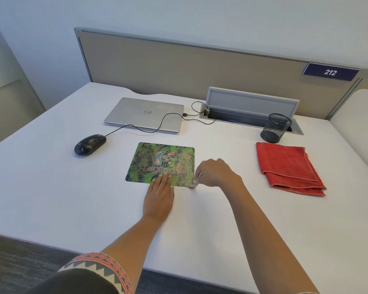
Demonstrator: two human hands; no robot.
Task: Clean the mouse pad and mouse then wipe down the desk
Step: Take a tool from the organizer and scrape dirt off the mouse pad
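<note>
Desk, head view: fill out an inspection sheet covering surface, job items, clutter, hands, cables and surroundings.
Surface: white desk; crumbs by the pad's near right corner.
Job's things: mouse pad, specks on its right side; mouse to its left, speckled with debris; folded red cloth on the right.
Clutter: closed laptop; mesh pen cup.
Hands: left hand presses flat on the pad's near edge; right hand grips a small white tool.
Cables: black cable from mouse towards laptop's right edge.
Surroundings: partition sign reading 212.
</note>
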